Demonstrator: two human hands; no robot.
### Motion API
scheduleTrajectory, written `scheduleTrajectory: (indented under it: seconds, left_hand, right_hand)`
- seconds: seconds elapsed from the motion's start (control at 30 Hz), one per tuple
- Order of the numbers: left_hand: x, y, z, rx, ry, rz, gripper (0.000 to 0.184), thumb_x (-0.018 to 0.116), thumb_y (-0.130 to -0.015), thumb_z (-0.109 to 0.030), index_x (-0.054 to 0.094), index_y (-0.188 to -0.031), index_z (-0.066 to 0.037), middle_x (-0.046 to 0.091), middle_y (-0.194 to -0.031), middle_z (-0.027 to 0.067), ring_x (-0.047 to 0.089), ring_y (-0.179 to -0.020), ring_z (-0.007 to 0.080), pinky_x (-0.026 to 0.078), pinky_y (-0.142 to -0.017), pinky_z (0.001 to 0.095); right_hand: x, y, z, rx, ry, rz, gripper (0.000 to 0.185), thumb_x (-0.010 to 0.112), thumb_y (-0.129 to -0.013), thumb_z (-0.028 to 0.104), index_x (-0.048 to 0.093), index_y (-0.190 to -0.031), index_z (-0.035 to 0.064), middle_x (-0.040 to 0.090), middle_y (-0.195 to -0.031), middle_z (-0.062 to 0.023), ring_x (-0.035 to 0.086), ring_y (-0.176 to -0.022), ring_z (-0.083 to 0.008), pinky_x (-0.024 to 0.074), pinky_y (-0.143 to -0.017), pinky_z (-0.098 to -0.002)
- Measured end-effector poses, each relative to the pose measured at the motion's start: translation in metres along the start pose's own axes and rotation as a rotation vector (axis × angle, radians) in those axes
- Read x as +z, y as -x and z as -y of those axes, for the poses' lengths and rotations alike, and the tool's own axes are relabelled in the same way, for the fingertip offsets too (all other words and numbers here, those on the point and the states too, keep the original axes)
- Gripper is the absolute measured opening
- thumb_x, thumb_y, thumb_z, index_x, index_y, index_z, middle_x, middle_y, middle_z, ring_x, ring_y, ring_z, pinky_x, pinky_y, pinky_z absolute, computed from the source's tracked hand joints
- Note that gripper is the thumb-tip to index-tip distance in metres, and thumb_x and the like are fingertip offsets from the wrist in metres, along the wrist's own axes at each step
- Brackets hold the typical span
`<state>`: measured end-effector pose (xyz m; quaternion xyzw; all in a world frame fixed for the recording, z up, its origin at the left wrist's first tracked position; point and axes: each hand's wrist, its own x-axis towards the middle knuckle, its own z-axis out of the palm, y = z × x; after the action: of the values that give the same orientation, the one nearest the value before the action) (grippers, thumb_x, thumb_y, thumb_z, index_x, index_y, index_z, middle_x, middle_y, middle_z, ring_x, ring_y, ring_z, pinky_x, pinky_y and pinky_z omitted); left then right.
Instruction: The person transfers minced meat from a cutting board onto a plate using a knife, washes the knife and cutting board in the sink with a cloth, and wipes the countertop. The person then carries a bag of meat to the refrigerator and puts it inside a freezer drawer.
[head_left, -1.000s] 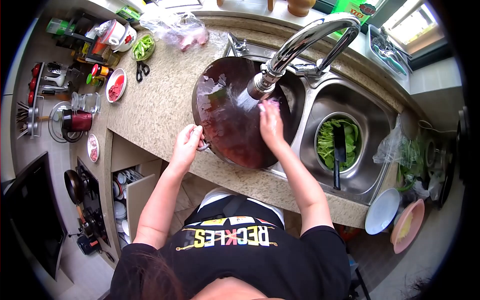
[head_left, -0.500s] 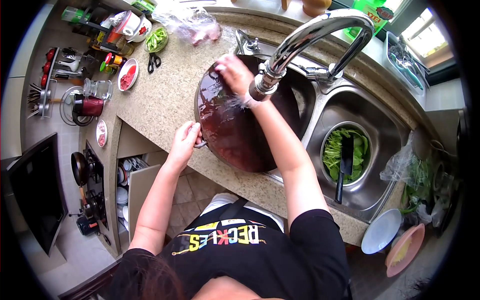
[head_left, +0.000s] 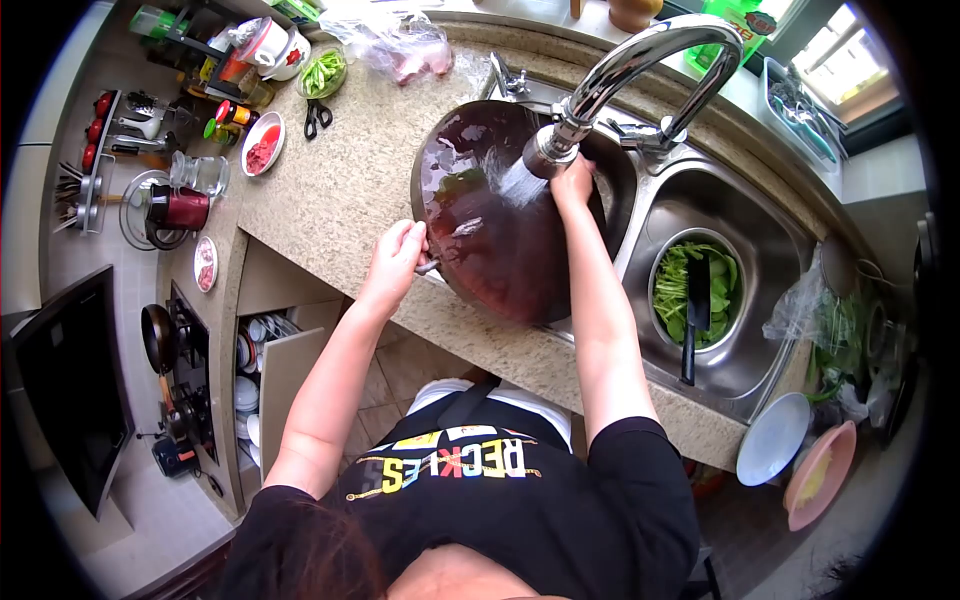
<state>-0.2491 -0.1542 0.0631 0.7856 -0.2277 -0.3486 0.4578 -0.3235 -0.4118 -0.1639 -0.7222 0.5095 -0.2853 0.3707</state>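
Note:
A large round dark-brown chopping board (head_left: 490, 255) leans over the left sink basin, wet and shiny. My left hand (head_left: 400, 262) is closed on its left edge, beside a small metal handle (head_left: 428, 267). From the chrome faucet (head_left: 660, 60), water sprays onto the upper part of the board. My right hand (head_left: 572, 184) is at the board's right side, just behind the faucet nozzle (head_left: 550, 152). Most of its fingers are hidden there, so their shape cannot be made out.
In the right sink basin (head_left: 760, 310) stands a metal bowl of green leaves (head_left: 672, 300) with a black-handled knife (head_left: 694, 310) across it. Scissors (head_left: 317, 118), a white bowl of red meat (head_left: 263, 145) and a plastic bag (head_left: 395, 45) lie on the counter. A cabinet door (head_left: 293, 380) stands ajar at lower left.
My right hand has moved from the board's upper left across to its right side. The board and my left hand have shifted slightly right in view, and the spray now lands on the bare board.

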Motion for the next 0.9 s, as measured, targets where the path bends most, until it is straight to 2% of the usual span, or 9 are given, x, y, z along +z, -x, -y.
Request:
scheduleTrajectory:
  seconds: [0.17, 0.3, 0.43, 0.57, 0.7, 0.77, 0.8, 0.83, 0.9]
  left_hand:
    - [-0.002, -0.003, 0.008, 0.047, 0.064, 0.03, 0.024, 0.045, -0.094, -0.023, 0.051, -0.079, -0.005, 0.047, -0.07, -0.0022, 0.042, -0.062, 0.007, 0.036, -0.059, 0.0214]
    - [-0.007, -0.008, 0.01, 0.041, 0.052, 0.088, 0.023, 0.046, -0.093, -0.024, 0.051, -0.079, -0.006, 0.047, -0.069, -0.0021, 0.043, -0.062, 0.0068, 0.036, -0.057, 0.0216]
    - [-0.009, -0.006, 0.012, 0.033, 0.058, 0.121, 0.026, 0.047, -0.093, -0.025, 0.051, -0.076, -0.006, 0.046, -0.064, -0.0018, 0.042, -0.058, 0.0066, 0.035, -0.054, 0.0217]
    - [-0.013, -0.007, 0.013, 0.031, 0.076, 0.161, 0.024, 0.047, -0.093, -0.025, 0.051, -0.078, -0.007, 0.046, -0.065, -0.0016, 0.043, -0.057, 0.0066, 0.036, -0.053, 0.0218]
    - [-0.015, -0.005, 0.013, 0.022, 0.089, 0.188, 0.022, 0.046, -0.093, -0.025, 0.051, -0.081, -0.007, 0.047, -0.066, -0.0017, 0.044, -0.058, 0.0066, 0.037, -0.053, 0.0218]
    - [-0.016, -0.008, 0.015, 0.01, 0.106, 0.192, 0.022, 0.046, -0.093, -0.025, 0.051, -0.081, -0.007, 0.047, -0.066, -0.0016, 0.044, -0.058, 0.0066, 0.037, -0.053, 0.0219]
    - [-0.016, -0.008, 0.017, -0.002, 0.121, 0.19, 0.022, 0.046, -0.093, -0.024, 0.05, -0.081, -0.007, 0.047, -0.066, -0.0016, 0.044, -0.058, 0.0066, 0.037, -0.053, 0.0219]
    - [-0.015, -0.008, 0.016, -0.005, 0.123, 0.189, 0.022, 0.046, -0.093, -0.024, 0.05, -0.081, -0.007, 0.047, -0.066, -0.0016, 0.044, -0.058, 0.0066, 0.037, -0.053, 0.0219]
    - [-0.016, -0.007, 0.015, -0.01, 0.12, 0.183, 0.022, 0.046, -0.093, -0.023, 0.05, -0.08, -0.006, 0.048, -0.067, -0.0014, 0.044, -0.059, 0.0069, 0.037, -0.054, 0.0221]
  right_hand:
    - [0.032, 0.022, 0.085, -0.1, -0.441, 0.005, 0.038, 0.065, -0.079, 0.027, 0.058, -0.108, 0.0034, 0.062, -0.101, -0.0135, 0.06, -0.094, -0.024, 0.0453, -0.086, -0.0347]
    - [-0.012, 0.061, 0.172, -0.291, -0.24, 0.057, 0.016, 0.063, -0.077, 0.011, 0.066, -0.092, 0.0041, 0.064, -0.094, -0.0126, 0.062, -0.089, -0.027, 0.0468, -0.083, -0.0321]
    - [-0.028, 0.099, 0.186, -0.439, -0.413, -0.027, 0.01, 0.057, -0.074, 0.0, 0.065, -0.08, 0.0024, 0.064, -0.081, -0.0149, 0.06, -0.081, -0.031, 0.0471, -0.079, -0.0368]
    - [-0.06, 0.142, 0.189, -0.519, -0.34, -0.015, 0.006, 0.063, -0.074, 0.007, 0.065, -0.078, 0.0032, 0.064, -0.081, -0.0132, 0.059, -0.079, -0.0317, 0.047, -0.076, -0.0367]
    - [-0.084, 0.167, 0.178, -0.567, -0.264, 0.061, 0.019, 0.065, -0.074, 0.011, 0.069, -0.092, 0.013, 0.064, -0.09, -0.0044, 0.058, -0.084, -0.0232, 0.0466, -0.075, -0.0354]
    - [-0.079, 0.138, 0.156, -0.815, -0.241, -0.011, 0.023, 0.065, -0.076, 0.013, 0.069, -0.098, 0.0189, 0.063, -0.094, -0.0014, 0.057, -0.085, -0.0226, 0.0459, -0.075, -0.0353]
    - [-0.076, 0.127, 0.137, -0.567, -0.252, 0.149, 0.025, 0.064, -0.078, 0.018, 0.067, -0.101, 0.025, 0.063, -0.096, -0.0008, 0.055, -0.091, -0.0229, 0.0444, -0.077, -0.0379]
    - [-0.058, 0.105, 0.1, -0.554, -0.231, 0.13, 0.021, 0.063, -0.08, 0.023, 0.067, -0.1, 0.0275, 0.061, -0.101, -0.0001, 0.052, -0.095, -0.0252, 0.0428, -0.076, -0.0421]
    - [-0.044, 0.081, 0.039, -0.373, 0.261, 0.009, 0.018, 0.059, -0.082, 0.034, 0.066, -0.097, 0.0253, 0.056, -0.108, -0.0036, 0.049, -0.097, -0.0313, 0.0414, -0.082, -0.0446]
